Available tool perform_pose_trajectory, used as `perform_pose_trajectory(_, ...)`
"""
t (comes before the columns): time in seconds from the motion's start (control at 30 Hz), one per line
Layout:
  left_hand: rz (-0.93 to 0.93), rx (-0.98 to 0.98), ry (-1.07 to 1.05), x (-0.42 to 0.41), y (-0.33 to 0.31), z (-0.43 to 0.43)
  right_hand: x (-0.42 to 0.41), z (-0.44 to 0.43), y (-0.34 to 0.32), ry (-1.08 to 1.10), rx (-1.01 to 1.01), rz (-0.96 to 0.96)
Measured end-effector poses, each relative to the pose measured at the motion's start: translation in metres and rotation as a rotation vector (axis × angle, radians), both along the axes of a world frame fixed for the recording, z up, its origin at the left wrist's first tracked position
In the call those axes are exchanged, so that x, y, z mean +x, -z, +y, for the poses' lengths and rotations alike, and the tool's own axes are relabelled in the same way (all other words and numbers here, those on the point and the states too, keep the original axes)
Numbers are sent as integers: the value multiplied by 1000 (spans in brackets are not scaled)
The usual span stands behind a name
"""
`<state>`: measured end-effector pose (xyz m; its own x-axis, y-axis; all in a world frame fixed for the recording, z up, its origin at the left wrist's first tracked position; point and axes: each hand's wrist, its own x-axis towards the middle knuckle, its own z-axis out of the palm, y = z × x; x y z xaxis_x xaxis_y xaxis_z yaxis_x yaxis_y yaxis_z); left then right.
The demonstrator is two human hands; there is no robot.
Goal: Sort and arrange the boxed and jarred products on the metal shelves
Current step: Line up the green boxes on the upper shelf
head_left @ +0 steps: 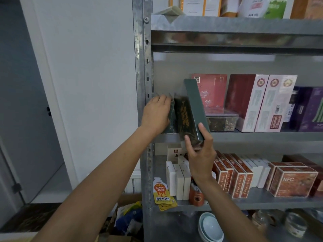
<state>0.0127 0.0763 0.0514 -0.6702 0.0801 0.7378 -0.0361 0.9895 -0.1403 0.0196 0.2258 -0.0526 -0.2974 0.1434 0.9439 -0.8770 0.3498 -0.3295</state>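
Two dark green boxes are at the left end of the middle shelf of the metal rack, close to its upright post.

In the head view, the right grip comes from below and holds the tilted green box by its lower end. Its fingers press the plain green side and the dark face with gold letters, so this grip is closed around the box. The box leans with its top a little to the left. Its lower end is at the front edge of the shelf, but the hand hides this place, so I cannot tell whether it touches.

The left grip lies against the smaller green box, which stands upright just beside the post. Its fingertips are blurred and partly hidden, so I cannot tell if this grip holds the box or only presses on it.

Further right on the same shelf stand a pink box, a clear container in front of it, and tall red-and-white boxes. The purple boxes are cut by the right edge.

On the lower shelf, the right forearm covers part of the white boxes and the orange boxes. Yellow pouches hang over its front edge.

At the bottom, pale bowls are stacked. The glass jars there are too blurred to read. The packages on the top shelf are cut off by the upper edge.
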Motion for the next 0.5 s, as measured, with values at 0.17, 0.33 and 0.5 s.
perform_pose_trajectory(0.17,27,26,19,-2,0,2,-9,-6,-19,73,130,-138)
perform_pose_trajectory(0.33,32,38,46,-2,-2,3,-28,-18,-41,219,347,-186)
perform_pose_trajectory(0.5,27,22,12,-2,-2,3,-58,-23,-76,376,477,-186)
